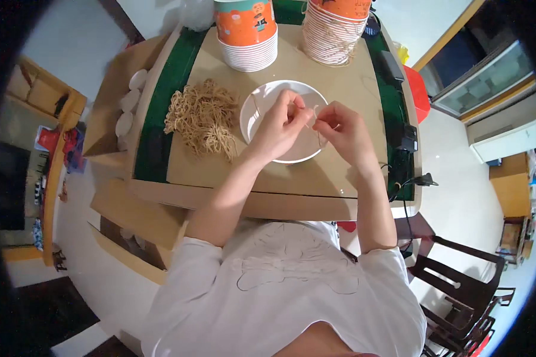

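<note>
Over a white round bowl [296,150] on the table, my two hands are close together with their fingertips pinched. A thin strand of tan twine [315,111] shows between them and hangs over the bowl. My left hand [277,128] is closed on the twine above the middle of the bowl, its fingers partly curled out of sight. The right hand [346,134] pinches the strand by the bowl's right rim. Left of the bowl lies a loose, tangled heap of tan twine [202,116].
Behind the bowl stands a stack of orange-printed paper tubs [249,41]. To its right is another tub stack [335,35] with twine around it. A black adapter [406,138] and cables line the table's right edge. Cardboard boxes [116,107] stand at the left; a dark chair [458,268] is lower right.
</note>
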A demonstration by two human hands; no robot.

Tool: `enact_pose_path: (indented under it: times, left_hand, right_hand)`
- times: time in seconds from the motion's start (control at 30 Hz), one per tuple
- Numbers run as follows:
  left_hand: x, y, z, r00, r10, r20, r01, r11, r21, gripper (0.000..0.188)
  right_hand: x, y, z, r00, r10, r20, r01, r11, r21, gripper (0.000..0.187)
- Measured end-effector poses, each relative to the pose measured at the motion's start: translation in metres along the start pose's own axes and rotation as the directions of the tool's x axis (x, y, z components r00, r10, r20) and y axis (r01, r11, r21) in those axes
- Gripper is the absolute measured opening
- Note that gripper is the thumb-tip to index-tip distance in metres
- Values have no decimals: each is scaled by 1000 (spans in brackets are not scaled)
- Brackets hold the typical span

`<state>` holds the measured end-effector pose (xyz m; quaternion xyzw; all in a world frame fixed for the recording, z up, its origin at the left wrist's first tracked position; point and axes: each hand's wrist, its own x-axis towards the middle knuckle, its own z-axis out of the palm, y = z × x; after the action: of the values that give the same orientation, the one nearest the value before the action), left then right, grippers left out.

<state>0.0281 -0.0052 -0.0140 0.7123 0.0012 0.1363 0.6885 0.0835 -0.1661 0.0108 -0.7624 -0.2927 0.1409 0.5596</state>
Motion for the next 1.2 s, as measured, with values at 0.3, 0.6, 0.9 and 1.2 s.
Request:
enact_pose_path:
  times: [0.3, 0.6, 0.9, 1.2]
  left_hand:
    - [-13, 11, -2, 949, 282, 140, -315, 842, 438, 15]
    - [-19, 10, 2, 955, 282, 86, -279, 771, 572, 15]
    - [-15, 10, -3, 995, 82, 50, -95, 920, 379, 24]
    - [-19, 7, -2, 963, 265, 47, -267, 917, 298, 19]
  right_hand:
    - [-5, 11, 0, 997, 21, -68, -9, 985, 172, 8]
    - [-9, 11, 4, 990, -13, -142, 35, 987, 155, 5]
    - [-5, 1, 11, 932, -311, -183, 275, 941, -199, 12]
    - [16, 8, -11, 995, -49, 90, 54, 997, -48, 5]
